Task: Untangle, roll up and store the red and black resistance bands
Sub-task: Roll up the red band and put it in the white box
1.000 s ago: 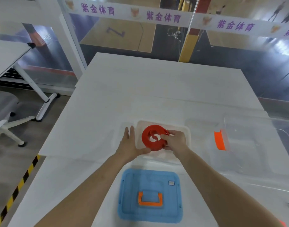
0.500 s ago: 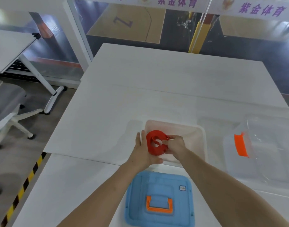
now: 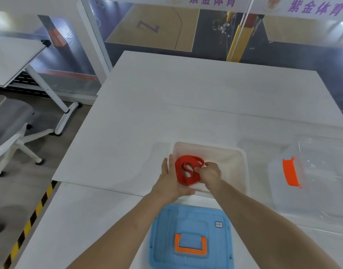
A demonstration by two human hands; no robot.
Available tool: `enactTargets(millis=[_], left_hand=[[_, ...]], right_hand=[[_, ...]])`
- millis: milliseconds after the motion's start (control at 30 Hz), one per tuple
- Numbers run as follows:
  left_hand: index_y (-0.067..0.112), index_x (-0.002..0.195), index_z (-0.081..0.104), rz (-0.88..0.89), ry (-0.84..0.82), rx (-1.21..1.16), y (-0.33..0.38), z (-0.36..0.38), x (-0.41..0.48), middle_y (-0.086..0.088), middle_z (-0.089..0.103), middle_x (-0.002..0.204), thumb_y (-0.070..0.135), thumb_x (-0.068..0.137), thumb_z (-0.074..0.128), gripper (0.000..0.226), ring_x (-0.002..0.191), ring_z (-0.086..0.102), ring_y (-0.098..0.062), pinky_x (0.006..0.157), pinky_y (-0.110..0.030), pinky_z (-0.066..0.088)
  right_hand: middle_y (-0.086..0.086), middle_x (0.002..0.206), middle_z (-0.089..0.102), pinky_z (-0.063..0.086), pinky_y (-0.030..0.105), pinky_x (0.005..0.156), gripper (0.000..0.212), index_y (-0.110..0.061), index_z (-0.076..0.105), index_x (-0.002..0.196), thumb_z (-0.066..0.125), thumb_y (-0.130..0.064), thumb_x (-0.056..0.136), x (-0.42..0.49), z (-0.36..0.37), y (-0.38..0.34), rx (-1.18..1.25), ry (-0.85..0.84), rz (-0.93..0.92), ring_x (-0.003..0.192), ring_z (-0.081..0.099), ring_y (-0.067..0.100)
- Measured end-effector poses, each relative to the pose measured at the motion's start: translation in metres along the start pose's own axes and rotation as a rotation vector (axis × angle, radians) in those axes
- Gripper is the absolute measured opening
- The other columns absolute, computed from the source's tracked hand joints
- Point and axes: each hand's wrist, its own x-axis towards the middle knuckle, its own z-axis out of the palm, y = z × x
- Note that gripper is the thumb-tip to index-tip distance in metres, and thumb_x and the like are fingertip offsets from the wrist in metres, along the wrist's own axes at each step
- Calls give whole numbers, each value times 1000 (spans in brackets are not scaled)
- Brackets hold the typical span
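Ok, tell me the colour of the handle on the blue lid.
Orange; the handle shows best in the head view.

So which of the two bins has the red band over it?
The white middle bin, beyond the blue lid; the right hand pinches the red band there. The clear orange-latched bin sits apart, rightward.

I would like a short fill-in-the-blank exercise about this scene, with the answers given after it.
1. The right hand pinches the rolled ____ band.
2. The lid lying nearest the person is ____.
3. The handle on that lid is ____.
Answers: red; blue; orange.
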Motion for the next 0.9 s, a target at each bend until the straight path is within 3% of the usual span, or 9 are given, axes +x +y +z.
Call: enactTargets(millis=[67, 167, 333, 433, 500, 633, 800, 900], left_hand=[[29, 159, -31, -24, -4, 7, 3, -1, 0, 0, -26, 172, 58, 68, 89, 153, 157, 33, -28, 121, -50, 40], [30, 159, -29, -77, 7, 59, 8, -3, -1, -2, -21, 174, 63, 65, 88, 154, 163, 16, -26, 124, -53, 33], [32, 161, -23, -145, 36, 170, 17, -8, -4, -6, -18, 175, 70, 60, 86, 154, 164, -1, -31, 125, -61, 26], [26, 163, -14, -140, 47, 215, 23, -11, -14, -9, -15, 174, 74, 65, 80, 144, 163, -3, -33, 125, -62, 25], [19, 165, -6, -80, 65, 216, 25, -14, -29, -11, -8, 175, 68, 80, 73, 126, 163, 2, -33, 125, -60, 27], [12, 166, 11, 98, 176, 273, 26, -11, -78, -14, 16, 173, 43, 105, 51, 79, 160, 22, -31, 121, -51, 38], [17, 167, 16, 298, 181, 414, 35, 16, -144, -10, 17, 174, 35, 109, 44, 67, 161, 21, -28, 127, -46, 31], [19, 167, 16, 380, 122, 524, 41, 44, -177, -9, 16, 174, 35, 109, 42, 65, 162, 17, -28, 128, -46, 26]], right_hand=[[18, 114, 72, 64, 52, 93, 67, -1, 57, 143, 86, -22, 87, -1, -3, -1, 13, -11, 18, 106, 74, 39], [10, 95, 60, 62, 55, 94, 56, 7, 58, 134, 81, -17, 88, -10, -12, -4, -41, 3, -27, 98, 69, 36], [16, 117, 73, 57, 41, 101, 45, -2, 64, 133, 67, -24, 94, -37, -31, -12, -207, 47, -144, 114, 70, 35], [10, 132, 71, 51, 33, 102, 44, -10, 63, 140, 63, -26, 99, -64, -45, -14, -258, 65, -269, 122, 66, 29], [9, 137, 68, 48, 30, 101, 41, -11, 62, 140, 61, -23, 101, -87, -58, -14, -270, 94, -363, 125, 64, 27], [5, 139, 65, 52, 38, 104, 36, -17, 63, 138, 59, -25, 104, -146, -88, 9, -333, 159, -473, 121, 65, 24], [1, 145, 58, 50, 41, 106, 35, -19, 61, 140, 55, -26, 106, -233, -128, 83, -570, 277, -560, 135, 53, 24], [1, 143, 59, 50, 42, 103, 36, -17, 62, 140, 57, -25, 105, -276, -148, 134, -674, 346, -570, 133, 54, 26]])
